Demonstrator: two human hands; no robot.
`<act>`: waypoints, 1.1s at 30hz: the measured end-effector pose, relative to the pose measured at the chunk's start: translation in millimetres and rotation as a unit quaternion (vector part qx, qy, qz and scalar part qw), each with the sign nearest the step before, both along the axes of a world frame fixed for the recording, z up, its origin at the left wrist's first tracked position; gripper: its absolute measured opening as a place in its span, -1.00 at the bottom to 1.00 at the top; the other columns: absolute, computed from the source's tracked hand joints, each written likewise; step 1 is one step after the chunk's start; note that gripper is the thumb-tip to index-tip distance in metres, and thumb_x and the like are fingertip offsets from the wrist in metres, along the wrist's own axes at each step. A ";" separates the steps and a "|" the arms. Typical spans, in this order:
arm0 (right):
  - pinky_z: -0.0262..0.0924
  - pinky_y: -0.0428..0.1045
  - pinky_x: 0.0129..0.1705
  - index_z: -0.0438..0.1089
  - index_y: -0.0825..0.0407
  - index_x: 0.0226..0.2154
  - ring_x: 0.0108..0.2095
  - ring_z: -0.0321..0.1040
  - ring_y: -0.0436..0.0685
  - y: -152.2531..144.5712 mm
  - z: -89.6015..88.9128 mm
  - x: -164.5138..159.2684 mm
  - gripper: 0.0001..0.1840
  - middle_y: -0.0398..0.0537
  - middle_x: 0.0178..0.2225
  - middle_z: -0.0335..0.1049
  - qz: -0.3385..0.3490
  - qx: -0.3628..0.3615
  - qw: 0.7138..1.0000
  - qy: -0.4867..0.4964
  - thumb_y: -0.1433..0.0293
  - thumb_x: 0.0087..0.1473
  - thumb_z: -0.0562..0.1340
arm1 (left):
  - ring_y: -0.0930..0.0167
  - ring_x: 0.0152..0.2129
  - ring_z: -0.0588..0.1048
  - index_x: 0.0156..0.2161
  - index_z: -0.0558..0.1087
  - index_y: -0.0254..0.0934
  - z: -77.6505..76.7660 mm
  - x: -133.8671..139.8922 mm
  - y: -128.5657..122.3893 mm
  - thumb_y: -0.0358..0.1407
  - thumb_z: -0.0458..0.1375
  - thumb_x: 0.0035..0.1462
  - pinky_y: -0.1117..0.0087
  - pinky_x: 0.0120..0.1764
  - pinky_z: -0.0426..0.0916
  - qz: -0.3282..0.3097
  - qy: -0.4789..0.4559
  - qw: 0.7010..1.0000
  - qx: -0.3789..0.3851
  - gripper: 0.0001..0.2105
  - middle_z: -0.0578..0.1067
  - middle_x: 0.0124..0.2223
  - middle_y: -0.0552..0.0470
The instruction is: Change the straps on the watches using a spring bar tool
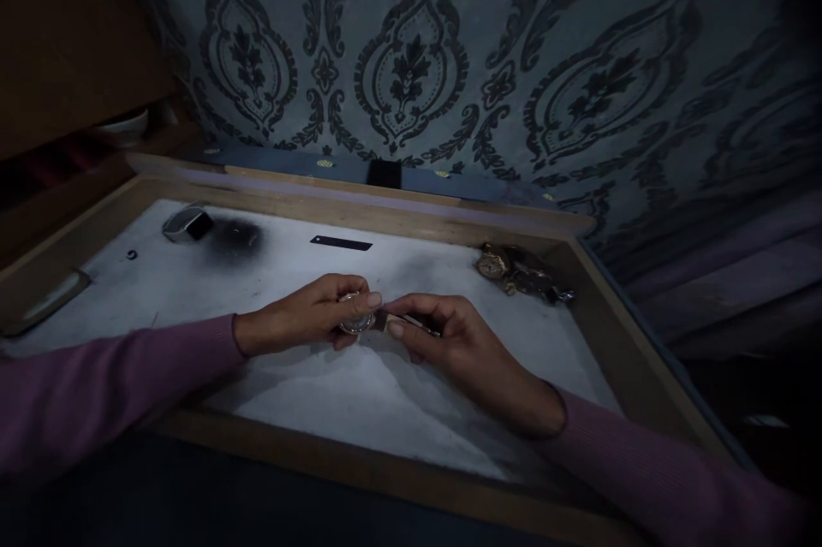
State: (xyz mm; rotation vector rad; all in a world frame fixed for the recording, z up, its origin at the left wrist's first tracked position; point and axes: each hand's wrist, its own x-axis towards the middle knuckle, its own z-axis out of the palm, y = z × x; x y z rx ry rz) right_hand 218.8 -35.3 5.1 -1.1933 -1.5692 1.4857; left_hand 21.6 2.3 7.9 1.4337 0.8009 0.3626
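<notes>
Over the middle of the white tray floor, my left hand [334,312] is closed around a round watch [357,323] with a shiny rim, thumb across its upper edge. Just to the right, my right hand [449,329] pinches a slim piece [381,320], dark brown at the end near the watch, with a pale silvery strip running back under the fingers. Whether this piece is joined to the watch as its strap I cannot tell. Beyond the hands a flat black strip [341,243] with slanted ends and a small hole lies on the white surface.
A wooden frame [321,457] surrounds the white surface [308,397]. Several watches [493,263] lie heaped at the back right. A grey band-like object [186,223] stands back left, beside a dark smudge [235,240] and a small black curl [132,255]. Patterned fabric [411,59] rises behind.
</notes>
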 end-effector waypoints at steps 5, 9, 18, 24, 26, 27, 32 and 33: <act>0.10 -0.11 -0.53 0.55 0.08 -0.28 -0.59 0.14 -0.07 0.8 1.6 0.7 -0.75 -0.20 -0.59 0.32 -0.013 0.003 1.000 0.009 0.26 0.01 0.34 | 0.54 -0.59 0.22 -0.34 0.28 -0.29 8.9 -3.5 -2.0 -0.33 0.12 0.06 0.51 -0.52 0.07 -0.007 -0.001 1.000 0.007 -0.90 0.28 -0.55 0.21; 0.08 -0.11 -0.53 0.54 0.09 -0.26 -0.60 0.14 -0.08 2.1 -0.8 1.9 -0.77 -0.15 -0.54 0.37 -0.018 0.001 1.000 0.011 0.30 0.04 0.30 | 0.52 -0.54 0.24 -0.33 0.30 -0.30 12.5 -3.9 0.0 -0.35 0.13 0.00 0.48 -0.48 0.08 -0.009 0.024 0.999 0.023 -0.88 0.30 -0.52 0.18; -0.07 -0.13 -0.57 0.52 0.11 -0.28 -0.63 0.06 -0.10 3.0 -0.1 2.8 -0.75 -0.25 -0.63 0.23 -0.028 -0.095 0.993 0.057 0.29 -0.02 0.33 | 0.52 -0.55 0.26 -0.37 0.33 -0.32 11.9 -2.8 4.5 -0.31 0.14 0.00 0.47 -0.48 0.09 -0.036 0.039 0.997 0.048 -0.89 0.32 -0.51 0.16; -0.12 -0.14 -0.59 0.52 0.10 -0.30 -0.63 0.03 -0.11 4.2 -1.1 2.2 -0.75 -0.27 -0.65 0.20 -0.042 -0.131 0.987 0.080 0.30 -0.06 0.35 | 0.52 -0.56 0.23 -0.37 0.33 -0.33 12.0 -2.5 3.9 -0.28 0.16 0.02 0.48 -0.51 0.08 -0.040 0.042 0.997 0.051 -0.85 0.30 -0.52 0.16; -0.13 -0.14 -0.59 0.52 0.11 -0.30 -0.63 0.03 -0.12 4.6 -1.9 2.4 -0.75 -0.26 -0.65 0.21 -0.043 -0.134 0.986 0.085 0.30 -0.06 0.36 | 0.53 -0.56 0.23 -0.38 0.32 -0.33 12.4 -2.3 3.7 -0.28 0.15 0.03 0.48 -0.50 0.08 -0.043 0.038 0.997 0.052 -0.86 0.29 -0.52 0.17; -0.13 -0.14 -0.60 0.52 0.11 -0.30 -0.63 0.03 -0.12 4.7 -2.2 2.6 -0.75 -0.26 -0.64 0.21 -0.043 -0.135 0.986 0.088 0.30 -0.06 0.36 | 0.53 -0.56 0.22 -0.38 0.33 -0.33 12.7 -2.3 3.6 -0.29 0.15 0.02 0.49 -0.50 0.08 -0.044 0.036 0.997 0.051 -0.87 0.29 -0.52 0.17; -0.13 -0.14 -0.60 0.52 0.11 -0.30 -0.63 0.04 -0.12 4.8 -2.1 3.0 -0.75 -0.25 -0.63 0.22 -0.041 -0.121 0.989 0.077 0.29 -0.05 0.35 | 0.54 -0.57 0.19 -0.37 0.33 -0.33 13.3 -2.7 3.1 -0.33 0.13 0.02 0.50 -0.51 0.05 -0.045 0.039 0.997 0.049 -0.90 0.26 -0.52 0.19; -0.12 -0.14 -0.60 0.53 0.11 -0.30 -0.63 0.04 -0.12 4.8 -1.9 2.9 -0.75 -0.23 -0.62 0.24 -0.039 -0.114 0.990 0.074 0.29 -0.04 0.35 | 0.54 -0.57 0.18 -0.37 0.33 -0.33 13.1 -2.8 3.0 -0.34 0.13 0.03 0.50 -0.52 0.05 -0.046 0.040 0.997 0.050 -0.91 0.25 -0.52 0.19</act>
